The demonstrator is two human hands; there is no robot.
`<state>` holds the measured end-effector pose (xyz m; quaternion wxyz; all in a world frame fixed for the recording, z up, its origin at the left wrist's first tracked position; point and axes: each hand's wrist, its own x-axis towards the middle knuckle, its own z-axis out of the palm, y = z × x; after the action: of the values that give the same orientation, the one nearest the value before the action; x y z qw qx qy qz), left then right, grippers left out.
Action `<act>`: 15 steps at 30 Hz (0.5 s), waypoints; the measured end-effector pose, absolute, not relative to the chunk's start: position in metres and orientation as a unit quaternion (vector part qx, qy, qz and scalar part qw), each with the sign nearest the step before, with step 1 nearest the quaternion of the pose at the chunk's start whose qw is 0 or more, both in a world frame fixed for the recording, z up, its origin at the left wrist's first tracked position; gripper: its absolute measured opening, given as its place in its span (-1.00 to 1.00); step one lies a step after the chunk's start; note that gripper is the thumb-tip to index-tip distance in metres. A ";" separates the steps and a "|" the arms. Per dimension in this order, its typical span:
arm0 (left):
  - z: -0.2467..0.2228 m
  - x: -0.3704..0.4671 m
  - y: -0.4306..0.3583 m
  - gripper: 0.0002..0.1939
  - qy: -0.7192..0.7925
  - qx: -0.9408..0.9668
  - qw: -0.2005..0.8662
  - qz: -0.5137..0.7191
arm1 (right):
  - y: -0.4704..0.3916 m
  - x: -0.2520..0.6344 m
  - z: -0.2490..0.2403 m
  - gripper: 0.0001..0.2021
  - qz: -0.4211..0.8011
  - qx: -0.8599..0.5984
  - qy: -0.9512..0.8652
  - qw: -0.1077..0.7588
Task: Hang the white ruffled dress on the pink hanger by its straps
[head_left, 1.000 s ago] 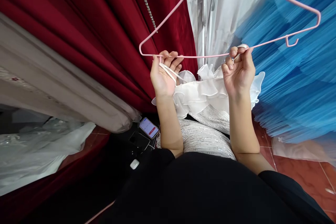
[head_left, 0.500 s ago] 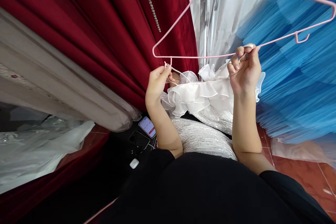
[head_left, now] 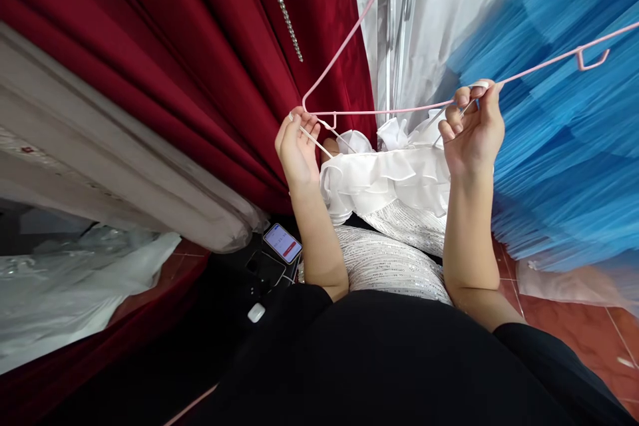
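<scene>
A pink clothes hanger (head_left: pixel 389 110) spans the upper right of the view, its lower bar passing both hands. With my left hand (head_left: pixel 299 150) I pinch a thin white strap (head_left: pixel 315 140), pulled taut beside the hanger's left corner and small hook. My right hand (head_left: pixel 472 130), palm toward me, has its fingers closed around the hanger's lower bar and another white strap. Both straps run down to a white dress (head_left: pixel 384 173) with a ruffled top. Its sequined skirt (head_left: pixel 389 263) lies across my lap.
Red curtains (head_left: pixel 200 66) and pale gowns (head_left: pixel 124 140) hang on the left. Blue tulle (head_left: pixel 559 133) fills the right side, above red floor tiles (head_left: pixel 564 319). A lit phone (head_left: pixel 282 243) and a small white case (head_left: pixel 256 313) lie on a black surface at lower left.
My left hand has moved off the hanger's small left hook and drawn the strap outward to the corner. The hanger has shifted slightly right, with my right hand still gripping it.
</scene>
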<state>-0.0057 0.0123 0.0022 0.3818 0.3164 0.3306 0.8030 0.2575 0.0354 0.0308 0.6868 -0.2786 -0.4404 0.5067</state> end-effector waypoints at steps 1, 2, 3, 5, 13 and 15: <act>0.002 -0.004 0.013 -0.88 0.329 0.331 0.374 0.802 | 0.035 0.258 0.031 -0.62 0.506 -0.282 -0.441 0.686; 0.002 -0.002 0.013 -0.87 0.330 0.354 0.359 0.798 | 0.034 0.259 0.031 -0.62 0.505 -0.285 -0.441 0.685; 0.002 -0.001 0.013 -0.86 0.333 0.382 0.340 0.792 | 0.034 0.260 0.032 -0.62 0.505 -0.287 -0.441 0.684; 0.004 0.002 0.012 -0.82 0.335 0.423 0.306 0.784 | 0.032 0.262 0.033 -0.61 0.508 -0.288 -0.442 0.681; -0.011 -0.011 0.025 -0.88 0.337 0.307 0.327 0.828 | 0.033 0.262 0.036 -0.55 0.527 -0.269 -0.440 0.676; -0.011 -0.013 0.022 -0.87 0.332 0.353 0.361 0.797 | 0.034 0.258 0.036 -0.55 0.542 -0.256 -0.437 0.671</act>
<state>-0.0129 0.0224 -0.0108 0.3612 0.3529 0.3321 0.7967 0.2581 0.0338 0.0356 0.6709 -0.2557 -0.4370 0.5419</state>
